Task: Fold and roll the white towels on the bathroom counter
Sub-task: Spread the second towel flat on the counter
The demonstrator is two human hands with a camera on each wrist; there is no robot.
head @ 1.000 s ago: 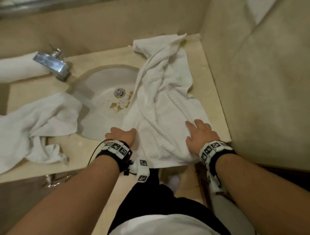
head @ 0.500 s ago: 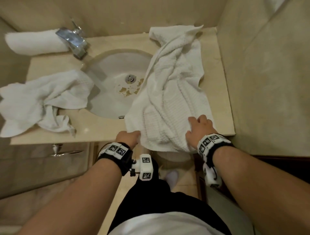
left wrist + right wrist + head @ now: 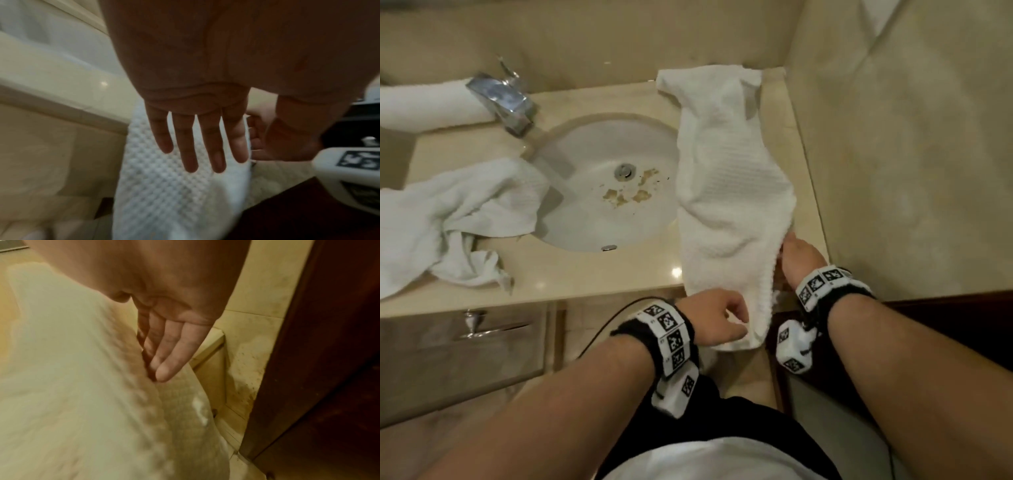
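My head camera looks steeply down on the beige stone counter; both wrist cameras sit close, facing along the fingers, sharing the white waffle-weave towel.

Three white towels lay on the worktop, one rolled; there were one sink, one tap, two hands.

Sink mid-desk, tap far left, towel right of sink, crumpled towel left, rolled towel far left.
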